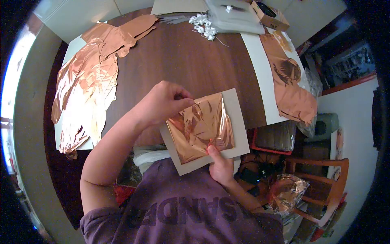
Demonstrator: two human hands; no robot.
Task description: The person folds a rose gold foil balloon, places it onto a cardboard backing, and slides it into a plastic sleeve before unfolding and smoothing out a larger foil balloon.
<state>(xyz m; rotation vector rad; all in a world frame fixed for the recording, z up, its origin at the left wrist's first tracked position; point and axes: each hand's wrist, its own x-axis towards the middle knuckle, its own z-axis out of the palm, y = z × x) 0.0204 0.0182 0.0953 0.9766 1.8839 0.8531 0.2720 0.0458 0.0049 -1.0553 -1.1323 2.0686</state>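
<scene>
A folded copper-coloured foil balloon [203, 130] lies flat on a pale square card [240, 134], held tilted over the table's near edge. My left hand [168, 101] is closed at the upper left of the foil, its thumb and fingers pinching the upper edge. From below, my right hand [221, 166] grips the card's lower edge, thumb pressed on the foil and fingers hidden behind the card. Several flat, shiny foil balloons [91, 81] are heaped on the table's left side. More flat copper foil balloons [290, 87] lie along the right side.
Small white ribbon rolls [205, 26] sit at the back of the brown table [178, 53]. Near them are a clear plastic bag stack [235, 16] and an open cardboard box [270, 15]. A red-rimmed crate [274, 140] and a wooden chair [337, 175] stand at the lower right.
</scene>
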